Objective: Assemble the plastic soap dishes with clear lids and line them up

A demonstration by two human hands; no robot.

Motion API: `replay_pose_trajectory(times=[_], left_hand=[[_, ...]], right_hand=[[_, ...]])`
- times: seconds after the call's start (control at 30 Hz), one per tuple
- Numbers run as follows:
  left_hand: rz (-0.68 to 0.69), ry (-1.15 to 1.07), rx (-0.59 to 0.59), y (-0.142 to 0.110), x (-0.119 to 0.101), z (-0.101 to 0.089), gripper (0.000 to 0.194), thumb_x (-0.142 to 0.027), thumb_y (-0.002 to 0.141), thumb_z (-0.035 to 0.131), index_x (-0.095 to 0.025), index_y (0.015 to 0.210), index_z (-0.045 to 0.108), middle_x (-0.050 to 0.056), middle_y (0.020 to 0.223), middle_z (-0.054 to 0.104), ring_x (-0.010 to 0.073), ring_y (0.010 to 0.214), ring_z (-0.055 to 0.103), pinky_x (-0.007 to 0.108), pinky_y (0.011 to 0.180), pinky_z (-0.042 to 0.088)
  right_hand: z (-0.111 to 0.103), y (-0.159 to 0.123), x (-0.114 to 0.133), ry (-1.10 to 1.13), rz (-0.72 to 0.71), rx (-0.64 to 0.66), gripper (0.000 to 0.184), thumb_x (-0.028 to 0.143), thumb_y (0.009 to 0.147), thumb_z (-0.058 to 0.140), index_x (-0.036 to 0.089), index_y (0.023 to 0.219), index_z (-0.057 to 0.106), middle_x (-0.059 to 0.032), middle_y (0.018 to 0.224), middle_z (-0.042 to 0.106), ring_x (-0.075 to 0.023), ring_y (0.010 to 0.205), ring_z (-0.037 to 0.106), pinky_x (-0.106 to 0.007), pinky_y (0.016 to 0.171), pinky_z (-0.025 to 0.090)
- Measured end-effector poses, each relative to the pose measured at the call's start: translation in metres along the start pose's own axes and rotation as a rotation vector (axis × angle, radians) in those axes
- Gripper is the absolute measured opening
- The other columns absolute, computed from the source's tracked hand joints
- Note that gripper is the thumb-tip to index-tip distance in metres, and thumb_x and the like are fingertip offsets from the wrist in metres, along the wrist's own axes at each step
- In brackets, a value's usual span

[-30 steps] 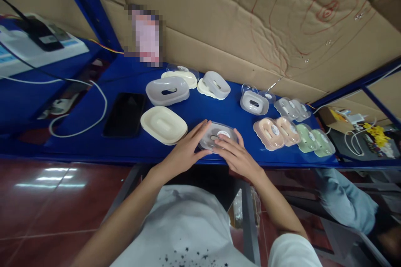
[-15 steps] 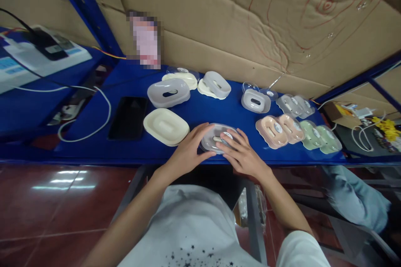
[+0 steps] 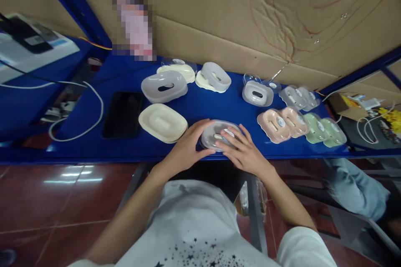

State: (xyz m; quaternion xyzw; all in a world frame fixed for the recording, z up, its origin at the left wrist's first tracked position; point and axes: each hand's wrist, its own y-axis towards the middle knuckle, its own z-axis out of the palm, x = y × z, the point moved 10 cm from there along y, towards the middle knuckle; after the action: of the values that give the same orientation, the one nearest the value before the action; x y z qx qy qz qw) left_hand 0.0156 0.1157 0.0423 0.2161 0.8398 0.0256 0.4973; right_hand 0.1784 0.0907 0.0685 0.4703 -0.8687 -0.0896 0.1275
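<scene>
A grey soap dish (image 3: 209, 136) under a clear cover with a round white label lies at the blue table's front edge. My left hand (image 3: 188, 144) grips its left side, thumb and fingers curved around the rim. My right hand (image 3: 242, 150) holds the right side, with its fingers lying over the cover and partly hiding the label. Left of my left hand sits a cream oval tray (image 3: 163, 122). Behind that tray stands a grey oval dish (image 3: 163, 87) with a slot in its base.
A black phone (image 3: 122, 114) lies at the left by a white cable (image 3: 99, 106). Cream pieces (image 3: 175, 71) and grey dishes (image 3: 257, 93) stand along the back. Peach soap dishes (image 3: 273, 126) and green soap dishes (image 3: 316, 127) are at the right. A person's leg (image 3: 355, 187) shows beyond.
The view has shifted slightly. Both hands keep the same hold on the grey soap dish, and nothing else on the table has visibly moved.
</scene>
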Motion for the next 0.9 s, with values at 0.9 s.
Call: replay_pose_trajectory(times=[0.9], left_hand=[[0.088,-0.013,-0.034,0.000,-0.006,-0.002,0.077,-0.037,0.095,0.082,-0.034,0.160,0.042,0.011,0.163,0.052,0.0301,0.153,0.050,0.052,0.128,0.042]], right_hand=[[0.003,-0.004,-0.013,0.103,0.079,-0.041,0.075,0.035,0.111,0.059,0.038,0.176,0.021,-0.0072,0.178,0.037,-0.0336,0.170,0.022,-0.068,0.135,0.030]])
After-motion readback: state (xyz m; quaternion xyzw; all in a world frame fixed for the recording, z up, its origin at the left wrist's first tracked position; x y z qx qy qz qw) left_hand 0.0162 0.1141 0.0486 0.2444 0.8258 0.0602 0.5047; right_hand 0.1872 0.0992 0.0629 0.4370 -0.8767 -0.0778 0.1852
